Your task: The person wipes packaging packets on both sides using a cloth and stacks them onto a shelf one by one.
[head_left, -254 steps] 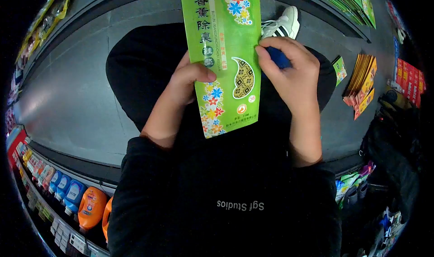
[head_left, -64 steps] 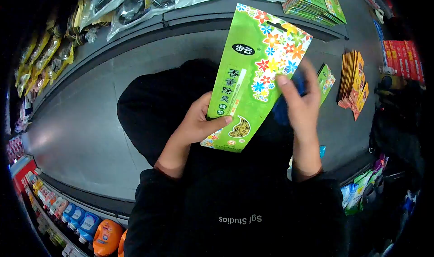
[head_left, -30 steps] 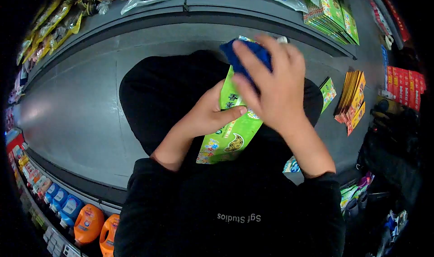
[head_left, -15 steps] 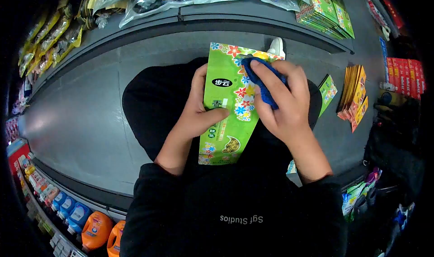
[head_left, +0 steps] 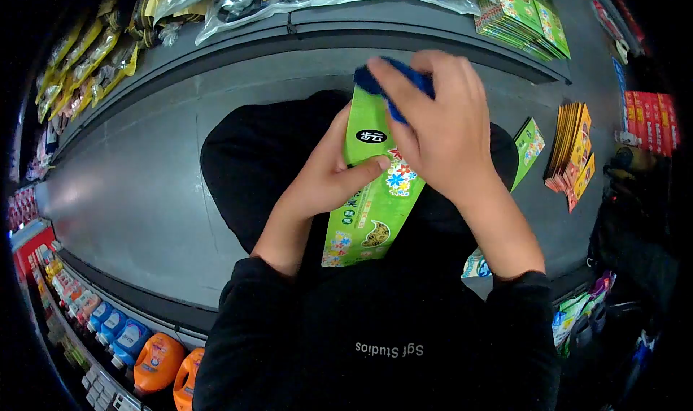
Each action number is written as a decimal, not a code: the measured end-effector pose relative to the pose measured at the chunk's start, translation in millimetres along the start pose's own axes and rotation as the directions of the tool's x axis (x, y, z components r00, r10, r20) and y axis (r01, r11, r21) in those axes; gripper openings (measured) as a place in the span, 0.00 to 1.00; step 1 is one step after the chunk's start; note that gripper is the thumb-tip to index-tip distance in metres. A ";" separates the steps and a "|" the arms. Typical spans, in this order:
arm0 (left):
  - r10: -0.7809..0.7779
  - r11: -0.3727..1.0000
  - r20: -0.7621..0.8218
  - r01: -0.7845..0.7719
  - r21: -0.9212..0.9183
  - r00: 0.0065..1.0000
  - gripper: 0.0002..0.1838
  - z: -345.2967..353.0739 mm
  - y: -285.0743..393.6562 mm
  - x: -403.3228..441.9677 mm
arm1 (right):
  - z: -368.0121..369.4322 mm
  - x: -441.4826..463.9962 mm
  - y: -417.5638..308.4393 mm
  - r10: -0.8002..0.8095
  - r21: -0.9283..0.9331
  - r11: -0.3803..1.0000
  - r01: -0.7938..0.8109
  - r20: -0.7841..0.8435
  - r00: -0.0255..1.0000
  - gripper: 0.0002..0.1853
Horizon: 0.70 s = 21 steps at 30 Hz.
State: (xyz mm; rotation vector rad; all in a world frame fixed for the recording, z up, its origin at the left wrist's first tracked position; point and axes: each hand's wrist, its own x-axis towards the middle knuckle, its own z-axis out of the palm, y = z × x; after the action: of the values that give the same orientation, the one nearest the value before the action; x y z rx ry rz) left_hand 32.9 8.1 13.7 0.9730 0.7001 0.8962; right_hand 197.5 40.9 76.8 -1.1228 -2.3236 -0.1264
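Note:
A green packet (head_left: 368, 209) with printed flowers and dark lettering is held upright over my lap. My left hand (head_left: 328, 169) grips its left edge, thumb lying across the front. In my right hand (head_left: 447, 122) is a dark blue cloth (head_left: 397, 79), pressed at the packet's upper end, where cloth and fingers hide the top edge and part of the flower print. The right fingers are bent over the cloth.
Green packets (head_left: 516, 14) are stacked on the shelf (head_left: 245, 42) at the upper right, near bagged goods. Orange packets (head_left: 572, 147) and another green packet (head_left: 530, 147) rest on the floor at the right. Bottles (head_left: 159, 360) line the lower-left shelf.
Over the last half second my right hand has moved the blue cloth up and left to the packet's top. The packet has shifted slightly right. Earlier, its flowered top was uncovered.

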 end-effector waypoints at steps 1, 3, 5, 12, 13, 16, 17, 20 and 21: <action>0.028 0.999 -0.001 -0.028 0.022 1.000 0.41 2.6 0.6 0.3 | 0.3 -0.1 -0.9 0.033 0.013 0.999 -0.032 -0.033 0.999 0.22; 0.056 0.997 -0.005 -0.056 0.045 0.998 0.41 -0.7 -1.6 0.8 | 2.4 -4.8 -9.4 0.049 0.072 0.996 -0.048 -0.018 0.999 0.23; 0.198 0.959 -0.033 -0.187 0.211 0.980 0.43 -9.7 -9.5 -0.7 | 14.5 -24.0 -20.5 0.004 0.136 0.991 -0.002 -0.020 1.000 0.24; -0.030 0.999 -0.057 0.031 0.014 0.998 0.43 -0.5 1.6 -4.3 | 7.1 -8.3 -12.6 0.090 0.062 0.994 -0.085 -0.067 0.994 0.23; -0.025 1.000 -0.057 0.026 0.016 0.998 0.43 -2.3 -0.1 -4.6 | 8.3 -9.7 -17.5 0.105 0.113 0.988 -0.101 -0.034 0.994 0.25; 0.104 0.993 -0.097 -0.099 0.061 0.990 0.42 -13.2 -11.6 -10.4 | 11.4 -26.3 -30.3 0.099 0.225 0.969 -0.106 0.040 0.994 0.27; 0.113 0.992 -0.101 -0.106 0.063 0.988 0.42 -16.1 -13.6 -12.2 | 11.9 -33.0 -31.3 0.073 0.279 0.956 -0.094 0.083 0.994 0.27; 0.125 0.992 -0.122 -0.121 0.041 0.985 0.42 -11.2 -10.2 -14.2 | 0.8 -41.1 -23.9 0.043 0.358 0.929 -0.094 0.147 0.988 0.24; 0.112 0.992 -0.127 -0.104 0.070 0.986 0.41 -8.3 -2.7 -12.6 | -2.7 -43.9 -19.7 0.088 0.367 0.923 -0.115 0.091 0.992 0.23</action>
State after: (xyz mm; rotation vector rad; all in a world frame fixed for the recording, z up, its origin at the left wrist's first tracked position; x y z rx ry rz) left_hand 21.0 -0.4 9.2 1.0229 0.7964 1.0451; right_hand 205.9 -3.2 59.5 -1.0612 -2.2195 0.3858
